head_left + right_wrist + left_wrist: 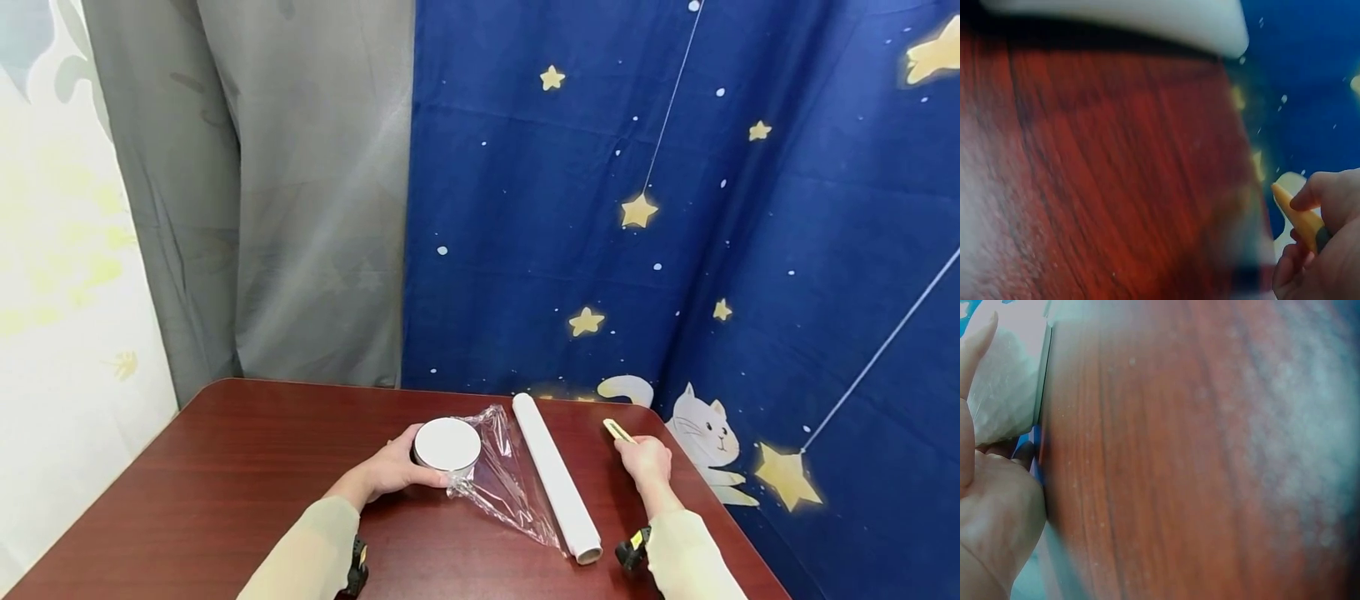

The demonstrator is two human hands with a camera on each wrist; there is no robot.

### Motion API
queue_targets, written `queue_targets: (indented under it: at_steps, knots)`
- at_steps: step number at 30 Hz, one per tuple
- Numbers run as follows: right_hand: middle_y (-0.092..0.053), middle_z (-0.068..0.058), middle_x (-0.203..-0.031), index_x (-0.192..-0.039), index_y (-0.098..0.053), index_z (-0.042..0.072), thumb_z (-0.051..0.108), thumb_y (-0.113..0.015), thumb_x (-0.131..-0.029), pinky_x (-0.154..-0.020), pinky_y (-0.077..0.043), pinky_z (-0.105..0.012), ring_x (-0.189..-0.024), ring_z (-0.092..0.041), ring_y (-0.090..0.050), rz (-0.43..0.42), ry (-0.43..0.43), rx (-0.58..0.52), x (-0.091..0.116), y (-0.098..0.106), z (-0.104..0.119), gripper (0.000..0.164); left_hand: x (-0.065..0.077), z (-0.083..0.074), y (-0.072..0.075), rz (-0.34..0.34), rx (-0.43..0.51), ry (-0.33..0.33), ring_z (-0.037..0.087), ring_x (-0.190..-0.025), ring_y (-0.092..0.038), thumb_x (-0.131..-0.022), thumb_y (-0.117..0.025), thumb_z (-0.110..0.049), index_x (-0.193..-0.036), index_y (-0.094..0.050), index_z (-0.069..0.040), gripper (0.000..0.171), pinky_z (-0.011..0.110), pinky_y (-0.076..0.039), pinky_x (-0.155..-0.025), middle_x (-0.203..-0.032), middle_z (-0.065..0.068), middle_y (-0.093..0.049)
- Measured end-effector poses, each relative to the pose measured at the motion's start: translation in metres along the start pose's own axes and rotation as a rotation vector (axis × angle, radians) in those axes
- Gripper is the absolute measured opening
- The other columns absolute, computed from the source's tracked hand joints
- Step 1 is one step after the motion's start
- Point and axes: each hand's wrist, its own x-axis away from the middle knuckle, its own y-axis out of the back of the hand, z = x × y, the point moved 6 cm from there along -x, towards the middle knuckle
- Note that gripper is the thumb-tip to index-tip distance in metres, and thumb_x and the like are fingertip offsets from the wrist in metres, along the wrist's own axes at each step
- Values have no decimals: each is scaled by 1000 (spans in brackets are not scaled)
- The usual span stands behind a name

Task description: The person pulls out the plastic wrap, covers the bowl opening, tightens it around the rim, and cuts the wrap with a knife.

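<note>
My left hand (392, 467) grips a round, white-topped container (447, 443) at its left side, the thumb along its near side. In the left wrist view the container's pale wall (1007, 381) shows between thumb and fingers, close to the tabletop. Crinkled clear plastic wrap (510, 487) spreads from the container to a long white roll of wrap (557, 475) lying to its right. Farther right, my right hand (647, 461) holds a yellow utility knife (618, 431), its front end pointing away from me. The right wrist view shows the yellow knife (1297, 215) between thumb and fingers.
The dark red wooden table (247, 467) has its right edge near my right hand. Behind it hang a grey curtain (322, 208) and a blue curtain (525, 208) with stars. A pale curtain (67, 333) hangs at the left.
</note>
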Motion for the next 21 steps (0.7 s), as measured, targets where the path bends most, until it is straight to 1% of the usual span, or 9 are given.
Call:
queue_targets:
  at_steps: [3,5,6,9,11,14,16,18,21]
  knots:
    - [-74,-20,-95,-105,-80,2,33,-75,-90,-80,-53,-52,-96,-43,-63,58,-19,143,-16,-8,-21,35,0,-1,-2,11,4,-7,35,-141,-50,-72,-104,-32,-162,-44,-11,110,65,-41,-121,-152,11,-61]
    - [-73,-19,-90,-100,-79,1,34,-77,-90,-77,-55,-51,-87,-40,-65,79,-30,222,-17,-10,-26,35,-1,-2,-2,12,2,-5,34,-141,-50,-72,-104,-32,-162,-44,-11,110,65,-41,-121,-152,11,-61]
    - [-72,-21,-91,-99,-78,-1,33,-78,-91,-80,-56,-54,-87,-41,-66,90,-45,245,-12,-8,-23,35,-1,-2,-3,11,0,-3,34,-141,-51,-72,-104,-33,-162,-44,-11,111,65,-41,-121,-153,11,-61]
    - [-67,-32,-99,-104,-72,-11,31,-78,-93,-87,-56,-61,-97,-49,-64,112,-61,270,3,-5,-12,43,-2,-2,-3,4,-3,3,34,-141,-52,-72,-104,-33,-162,-44,-12,111,65,-41,-121,-153,11,-61]
    - [-63,-37,-104,-108,-70,-14,33,-78,-95,-91,-54,-62,-106,-54,-61,110,-68,282,9,-5,-7,50,-2,-1,-2,2,-5,6,33,-141,-52,-72,-104,-33,-163,-44,-12,111,65,-41,-121,-153,10,-61]
    - [-55,-42,-114,-115,-64,-18,36,-75,-98,-96,-51,-65,-118,-60,-52,92,-87,257,15,-5,1,58,-2,0,-2,1,-4,6,33,-141,-52,-72,-104,-33,-162,-44,-12,111,65,-41,-121,-152,10,-61]
    - [-52,-45,-120,-119,-61,-17,36,-71,-99,-97,-50,-67,-123,-63,-49,60,-64,234,17,-5,11,58,-2,1,-1,-1,-2,4,33,-141,-51,-71,-104,-33,-162,-44,-12,111,65,-41,-121,-152,11,-61]
    - [-49,-46,-125,-123,-58,-15,34,-67,-100,-100,-48,-70,-127,-64,-45,13,-19,205,22,-4,27,56,-2,2,0,-3,2,4,34,-141,-50,-71,-105,-33,-162,-44,-12,111,65,-40,-121,-152,11,-61]
    - [-52,-45,-132,-130,-61,-11,28,-65,-98,-104,-46,-71,-130,-64,-46,-61,135,179,30,-3,63,50,-1,3,1,-5,7,7,36,-143,-48,-71,-105,-33,-162,-44,-13,112,66,-39,-122,-153,11,-61]
